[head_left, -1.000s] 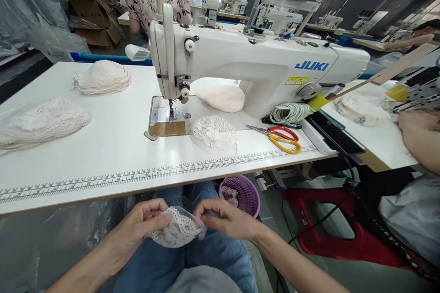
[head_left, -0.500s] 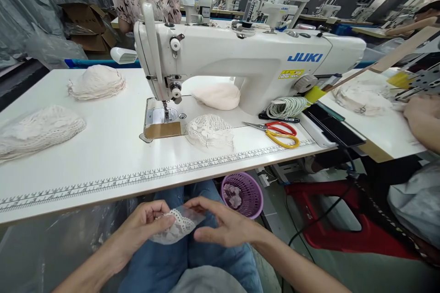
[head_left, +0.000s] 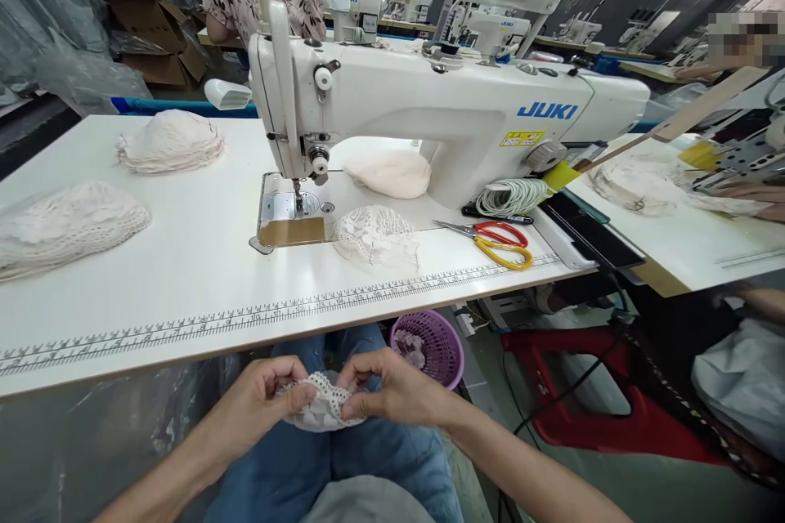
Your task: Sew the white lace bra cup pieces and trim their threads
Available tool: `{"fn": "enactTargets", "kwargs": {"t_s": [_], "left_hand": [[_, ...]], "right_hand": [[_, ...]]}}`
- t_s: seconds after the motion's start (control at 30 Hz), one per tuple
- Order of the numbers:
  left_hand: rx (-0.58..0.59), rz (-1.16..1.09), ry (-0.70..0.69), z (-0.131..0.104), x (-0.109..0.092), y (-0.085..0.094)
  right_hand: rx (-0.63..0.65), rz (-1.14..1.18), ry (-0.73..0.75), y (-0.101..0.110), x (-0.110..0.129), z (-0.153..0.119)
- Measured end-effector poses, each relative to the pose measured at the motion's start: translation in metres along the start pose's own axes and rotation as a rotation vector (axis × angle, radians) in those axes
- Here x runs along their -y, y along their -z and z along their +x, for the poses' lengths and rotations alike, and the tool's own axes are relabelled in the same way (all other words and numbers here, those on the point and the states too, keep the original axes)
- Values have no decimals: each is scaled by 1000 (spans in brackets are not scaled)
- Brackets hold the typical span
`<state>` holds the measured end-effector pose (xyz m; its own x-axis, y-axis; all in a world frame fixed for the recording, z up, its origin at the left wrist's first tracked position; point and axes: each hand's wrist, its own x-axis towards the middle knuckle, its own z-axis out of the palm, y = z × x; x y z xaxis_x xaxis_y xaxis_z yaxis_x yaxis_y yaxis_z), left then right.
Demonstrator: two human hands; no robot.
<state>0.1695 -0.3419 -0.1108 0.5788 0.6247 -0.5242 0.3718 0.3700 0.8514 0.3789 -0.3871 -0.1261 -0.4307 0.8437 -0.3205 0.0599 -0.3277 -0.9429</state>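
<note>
Over my lap, a small white lace piece (head_left: pixel 325 407) with a scalloped, holed edge is stretched between both hands. My left hand (head_left: pixel 266 396) pinches its left end between thumb and fingers. At the other end my right hand (head_left: pixel 386 392) has its thumb and fingers closed on the lace. Above them on the table lies another lace piece (head_left: pixel 375 235), just right of the needle plate of the white sewing machine (head_left: pixel 417 98). A smooth pale cup-shaped pad (head_left: pixel 389 173) rests under the machine's arm.
Stacks of pale cups (head_left: pixel 170 140) and lace pieces (head_left: pixel 67 225) sit on the table's left. Scissors (head_left: pixel 500 243) with red and yellow handles lie by a coiled cord (head_left: pixel 512 196). Below are a purple basket (head_left: pixel 450 351) and a red stool (head_left: pixel 540 400). Other people sit nearby.
My right hand, open beside the lace half a second ago, has closed on its right end. The lace is now held from both sides.
</note>
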Motion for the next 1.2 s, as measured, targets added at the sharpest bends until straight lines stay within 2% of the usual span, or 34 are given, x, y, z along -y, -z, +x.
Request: {"fn": "enactTargets", "kwargs": {"t_s": [0.27, 0.43, 0.6, 0.87, 1.1, 1.2], "left_hand": [[57, -58, -4, 0, -7, 1], [47, -8, -27, 4, -9, -5], [45, 29, -77, 5, -6, -3], [-6, 56, -107, 0, -1, 1], [-89, 24, -182, 1, 9, 1], [-138, 87, -221, -8, 3, 5]], "right_hand": [[71, 21, 5, 4, 5, -4], [33, -118, 55, -1, 10, -1], [-18, -37, 21, -9, 7, 4], [-98, -165, 58, -8, 13, 3], [-111, -159, 80, -12, 14, 8], [-106, -150, 87, -18, 22, 8]]}}
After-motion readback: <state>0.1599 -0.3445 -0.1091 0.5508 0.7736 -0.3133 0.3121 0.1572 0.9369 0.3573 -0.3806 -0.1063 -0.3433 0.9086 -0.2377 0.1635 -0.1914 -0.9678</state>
